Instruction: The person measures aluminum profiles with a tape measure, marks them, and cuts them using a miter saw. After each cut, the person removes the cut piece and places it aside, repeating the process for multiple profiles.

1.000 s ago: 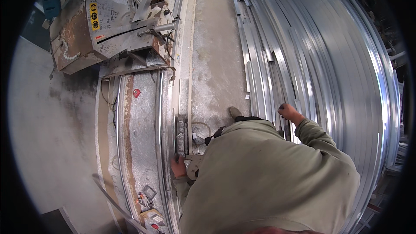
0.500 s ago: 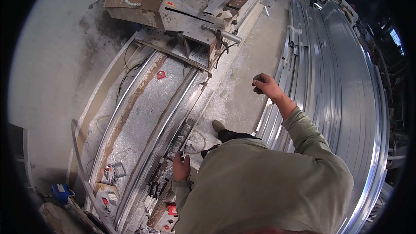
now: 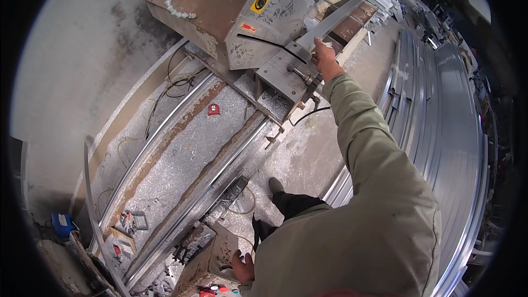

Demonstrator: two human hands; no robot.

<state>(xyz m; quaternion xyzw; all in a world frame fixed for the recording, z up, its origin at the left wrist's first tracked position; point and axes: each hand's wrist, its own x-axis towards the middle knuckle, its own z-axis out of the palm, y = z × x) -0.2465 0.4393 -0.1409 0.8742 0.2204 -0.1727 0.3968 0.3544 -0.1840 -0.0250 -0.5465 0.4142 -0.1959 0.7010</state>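
My right hand point(image 3: 325, 59) reaches forward to the saw-like machine point(image 3: 242, 16), a large worn metal housing with a slot. Its fingers are bent against the edge of a long pale metal profile point(image 3: 349, 10) lying on the machine's bed; the exact grip is partly hidden. Just below the hand is a cylindrical clamp point(image 3: 301, 74) on a steel block. My left hand point(image 3: 242, 267) hangs low, fingers apart and holding nothing, beside a worn control box point(image 3: 212, 256) with coloured buttons.
Metal rails point(image 3: 203, 181) run from the machine toward the lower left, with shavings between them. A red tape measure point(image 3: 213, 109) lies there. Long metal profiles point(image 3: 440, 115) are stacked along the right. Black cables point(image 3: 176, 81) lie left of the machine. A blue object point(image 3: 64, 225) sits lower left.
My right hand has moved forward and left from above the floor to the profile on the machine. My left hand has dropped lower, beside the control box. The view has shifted.
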